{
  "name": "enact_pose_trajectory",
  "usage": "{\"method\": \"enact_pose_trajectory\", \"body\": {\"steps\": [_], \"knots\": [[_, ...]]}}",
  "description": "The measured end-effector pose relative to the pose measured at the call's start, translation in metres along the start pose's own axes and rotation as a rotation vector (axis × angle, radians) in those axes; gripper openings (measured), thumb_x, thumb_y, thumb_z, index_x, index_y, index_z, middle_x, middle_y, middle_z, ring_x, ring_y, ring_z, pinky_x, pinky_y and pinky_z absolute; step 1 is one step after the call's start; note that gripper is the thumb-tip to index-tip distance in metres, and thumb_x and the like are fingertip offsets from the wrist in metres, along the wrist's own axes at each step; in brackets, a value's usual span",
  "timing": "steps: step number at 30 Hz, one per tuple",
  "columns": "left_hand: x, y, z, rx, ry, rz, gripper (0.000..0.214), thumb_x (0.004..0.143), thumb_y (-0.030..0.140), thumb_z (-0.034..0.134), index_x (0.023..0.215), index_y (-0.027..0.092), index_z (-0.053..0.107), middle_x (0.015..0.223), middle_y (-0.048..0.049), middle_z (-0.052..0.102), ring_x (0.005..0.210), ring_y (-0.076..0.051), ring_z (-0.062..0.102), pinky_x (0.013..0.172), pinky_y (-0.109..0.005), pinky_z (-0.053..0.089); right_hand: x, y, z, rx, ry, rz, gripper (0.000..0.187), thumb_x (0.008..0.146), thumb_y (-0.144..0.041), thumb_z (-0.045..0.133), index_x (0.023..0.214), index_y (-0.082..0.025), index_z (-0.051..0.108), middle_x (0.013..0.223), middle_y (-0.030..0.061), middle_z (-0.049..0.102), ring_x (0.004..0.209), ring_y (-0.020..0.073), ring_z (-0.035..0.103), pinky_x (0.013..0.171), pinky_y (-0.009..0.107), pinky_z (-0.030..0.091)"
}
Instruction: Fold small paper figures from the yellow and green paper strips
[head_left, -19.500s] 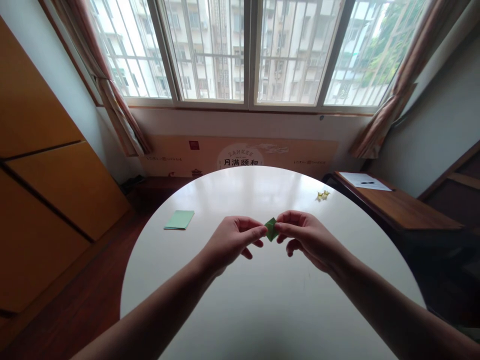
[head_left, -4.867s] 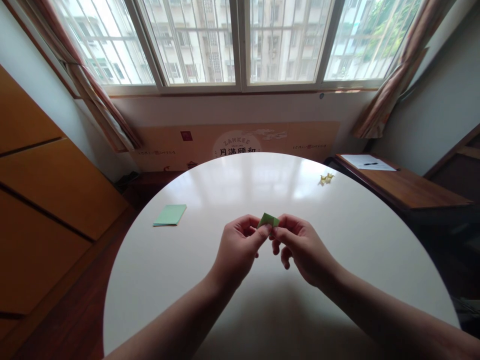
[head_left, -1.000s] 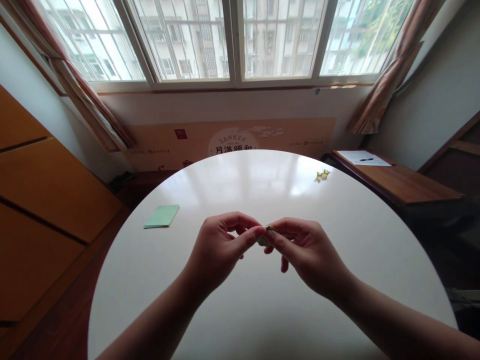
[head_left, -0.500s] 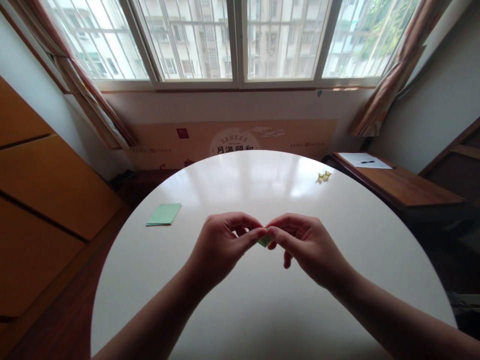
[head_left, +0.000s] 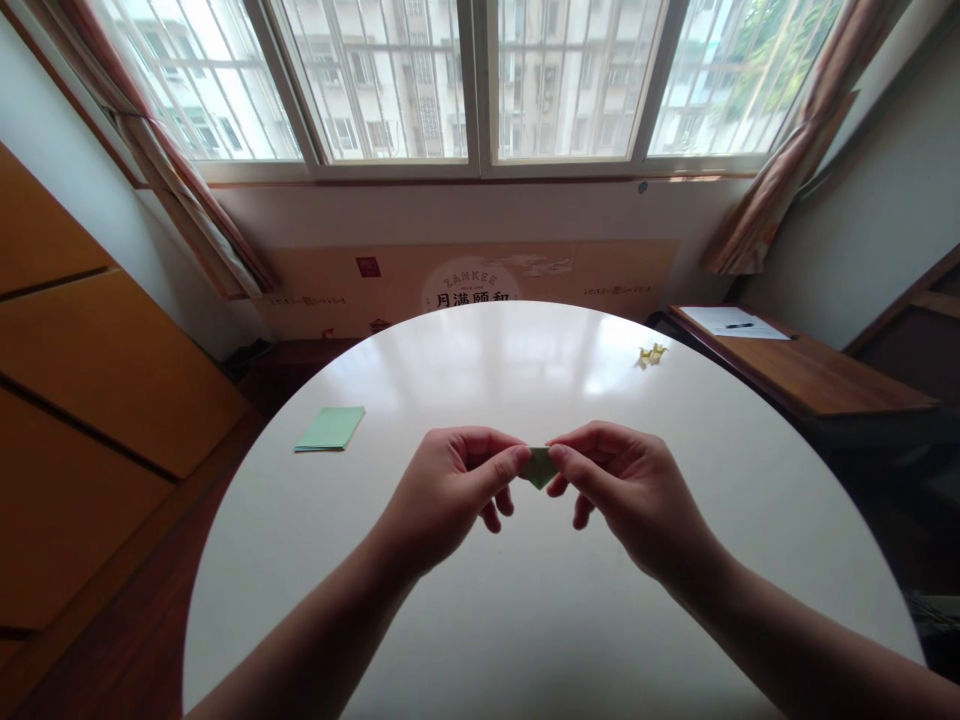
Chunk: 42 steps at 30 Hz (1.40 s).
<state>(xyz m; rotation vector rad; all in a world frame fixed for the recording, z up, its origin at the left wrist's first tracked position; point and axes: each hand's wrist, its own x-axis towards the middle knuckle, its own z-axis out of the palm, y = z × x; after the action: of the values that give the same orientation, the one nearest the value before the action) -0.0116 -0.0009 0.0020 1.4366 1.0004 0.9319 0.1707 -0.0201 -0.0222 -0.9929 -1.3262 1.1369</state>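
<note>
A small piece of folded green paper is held up between my two hands over the white round table, its lower end coming to a point. My left hand pinches its left corner between thumb and forefinger. At the right corner, my right hand grips it the same way. The outer fingers of both hands hang loosely below. Fingertips cover the paper's two upper corners.
To the left on the table lies a stack of light green paper squares. Small yellow folded paper figures stand near the far right edge. Beyond is a wooden side table bearing a white sheet and a pen.
My hands have moved slightly apart, with the thumbs no longer meeting. More of the folded green paper now shows between them. Both hands still pinch it.
</note>
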Motion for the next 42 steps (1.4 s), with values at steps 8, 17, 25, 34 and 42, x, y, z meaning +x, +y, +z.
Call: {"method": "enact_pose_trajectory", "body": {"steps": [8, 17, 25, 34, 42], "knots": [[0.0011, -0.0035, 0.0006, -0.014, 0.031, -0.010, 0.020, 0.081, 0.031, 0.069, 0.072, 0.014, 0.073, 0.052, -0.0003, 0.060, 0.046, -0.011, 0.054, 0.037, -0.017, 0.043, 0.0003, 0.0015, 0.0015, -0.030, -0.005, 0.003, 0.020, 0.083, -0.037, 0.074, 0.083, -0.017, 0.074, 0.070, 0.0060, 0.073, 0.063, 0.0207, 0.071, 0.039, 0.023, 0.052], [0.0001, -0.0077, 0.0010, 0.101, 0.076, 0.021, 0.014, 0.081, 0.027, 0.069, 0.075, 0.015, 0.073, 0.056, 0.0006, 0.062, 0.049, -0.010, 0.054, 0.040, -0.015, 0.042, 0.0016, 0.0035, 0.0025, 0.019, -0.027, 0.039, 0.017, 0.085, -0.033, 0.071, 0.085, -0.017, 0.074, 0.070, 0.0053, 0.072, 0.062, 0.0190, 0.070, 0.037, 0.020, 0.051], [0.0005, -0.0067, 0.0021, 0.079, 0.067, 0.032, 0.014, 0.079, 0.025, 0.069, 0.071, 0.014, 0.068, 0.054, 0.0023, 0.060, 0.048, -0.008, 0.052, 0.041, -0.016, 0.042, 0.0023, 0.0068, 0.0028, 0.075, -0.069, 0.080, 0.021, 0.083, -0.038, 0.074, 0.083, -0.017, 0.072, 0.072, 0.0050, 0.071, 0.066, 0.0194, 0.069, 0.036, 0.018, 0.049], [0.0026, -0.0096, 0.0027, 0.119, 0.016, 0.005, 0.015, 0.082, 0.029, 0.067, 0.080, 0.015, 0.072, 0.064, -0.0011, 0.065, 0.057, -0.012, 0.056, 0.041, -0.017, 0.044, 0.0048, 0.0088, 0.0033, 0.114, -0.081, 0.131, 0.019, 0.084, -0.034, 0.072, 0.077, -0.016, 0.067, 0.066, 0.0029, 0.068, 0.062, 0.0164, 0.064, 0.038, 0.018, 0.047], [0.0032, -0.0096, 0.0049, 0.169, 0.046, 0.046, 0.008, 0.075, 0.020, 0.065, 0.070, 0.014, 0.067, 0.058, 0.0012, 0.062, 0.051, -0.009, 0.050, 0.043, -0.018, 0.041, 0.0051, 0.0077, 0.0044, -0.011, -0.122, 0.109, 0.013, 0.083, -0.029, 0.068, 0.078, -0.016, 0.067, 0.070, 0.0032, 0.067, 0.063, 0.0166, 0.062, 0.041, 0.021, 0.049]]}}
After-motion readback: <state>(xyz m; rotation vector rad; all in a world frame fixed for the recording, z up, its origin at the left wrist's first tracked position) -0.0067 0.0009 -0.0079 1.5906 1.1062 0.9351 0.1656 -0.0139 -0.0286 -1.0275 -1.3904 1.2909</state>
